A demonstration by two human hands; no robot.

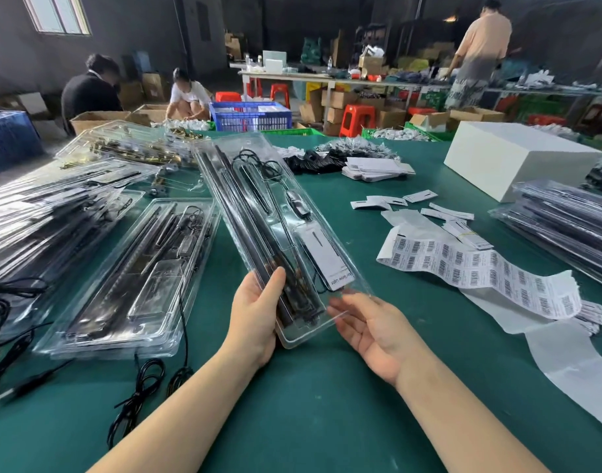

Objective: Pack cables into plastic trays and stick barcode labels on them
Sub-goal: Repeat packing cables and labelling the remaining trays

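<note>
both hands hold one packed tray [275, 233] above the tabletop [326, 404]: left hand [255, 319] grips its near end, right hand [374, 332] supports it with relaxed fingers.

Left hand [255, 314]: fingers hidden behind held clear tray [275, 233], only thumb shows on top. Right hand [373, 331]: fingertips blurred behind tray's corner, contact unclear. White card [325, 261] in tray: print too small to read fully. Barcode sheet [477, 273]: digits illegible; backing strip cut off by right edge. Tray stacks at left [50, 213] and right [572, 223] cut off by frame edges. Loose black cables [6, 336] run off left edge.
</note>
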